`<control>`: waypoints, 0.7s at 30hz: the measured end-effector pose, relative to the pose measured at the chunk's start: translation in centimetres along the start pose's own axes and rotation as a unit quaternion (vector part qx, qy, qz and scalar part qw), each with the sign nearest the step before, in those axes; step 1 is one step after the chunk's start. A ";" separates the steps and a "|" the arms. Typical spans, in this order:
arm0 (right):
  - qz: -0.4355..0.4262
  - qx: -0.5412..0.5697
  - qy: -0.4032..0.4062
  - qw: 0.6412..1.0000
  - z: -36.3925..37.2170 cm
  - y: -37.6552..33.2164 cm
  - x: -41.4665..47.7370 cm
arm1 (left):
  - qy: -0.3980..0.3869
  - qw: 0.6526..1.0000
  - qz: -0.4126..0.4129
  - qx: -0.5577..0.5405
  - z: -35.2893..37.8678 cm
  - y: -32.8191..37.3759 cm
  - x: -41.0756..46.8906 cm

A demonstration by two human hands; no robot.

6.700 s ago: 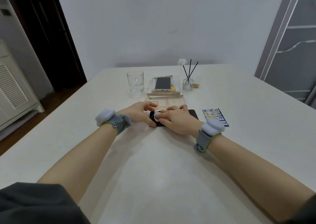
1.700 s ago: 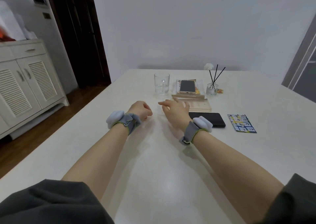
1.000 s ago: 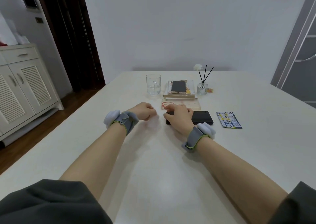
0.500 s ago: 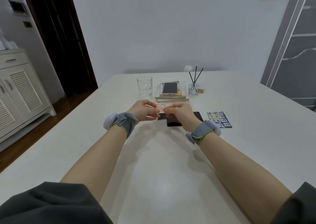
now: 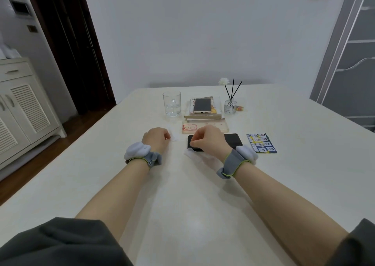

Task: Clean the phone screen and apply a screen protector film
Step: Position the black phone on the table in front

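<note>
1. Phone (image 5: 233,141) is lying dark and flat on the surface (image 5: 182,205), partly under the right hand (image 5: 210,141). The cleaning step seems to be underway.
2. Next, the glass is probably needing an even wipe.
3. Right hand is pinching a whitish sheet (image 5: 197,156) at the phone's near-left corner.
4. Left hand (image 5: 156,139) is curling beside a white scrap (image 5: 174,137); whether it is gripping it, I cannot tell.
</note>
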State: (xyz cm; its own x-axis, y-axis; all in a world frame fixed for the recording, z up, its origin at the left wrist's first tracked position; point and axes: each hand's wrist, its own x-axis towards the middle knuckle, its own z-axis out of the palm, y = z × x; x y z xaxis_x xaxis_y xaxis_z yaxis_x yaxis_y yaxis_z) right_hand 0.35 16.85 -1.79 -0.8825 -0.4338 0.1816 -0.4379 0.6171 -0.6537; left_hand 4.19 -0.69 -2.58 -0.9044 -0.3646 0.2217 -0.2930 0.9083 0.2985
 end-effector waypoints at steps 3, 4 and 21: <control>0.012 -0.039 0.003 0.999 0.6 0.0 -0.1 | 0.012 0.998 0.039 0.043 0.0 -0.2 -0.1; 0.014 -0.045 0.005 0.999 0.7 0.0 -0.1 | 0.018 0.997 0.050 0.061 -0.1 -0.2 -0.1; 0.021 -0.086 -0.017 0.996 1.2 -1.1 -0.9 | -0.057 0.992 0.079 0.085 0.1 0.8 -0.2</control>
State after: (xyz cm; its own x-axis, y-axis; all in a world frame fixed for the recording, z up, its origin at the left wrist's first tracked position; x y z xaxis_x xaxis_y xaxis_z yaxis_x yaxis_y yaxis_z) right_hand 1.84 15.79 -2.15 -0.8954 -0.4260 0.1295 -0.4266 0.7375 -0.5235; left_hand 4.06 0.14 -2.42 -0.9692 -0.1993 0.1445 -0.1851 0.9770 0.1058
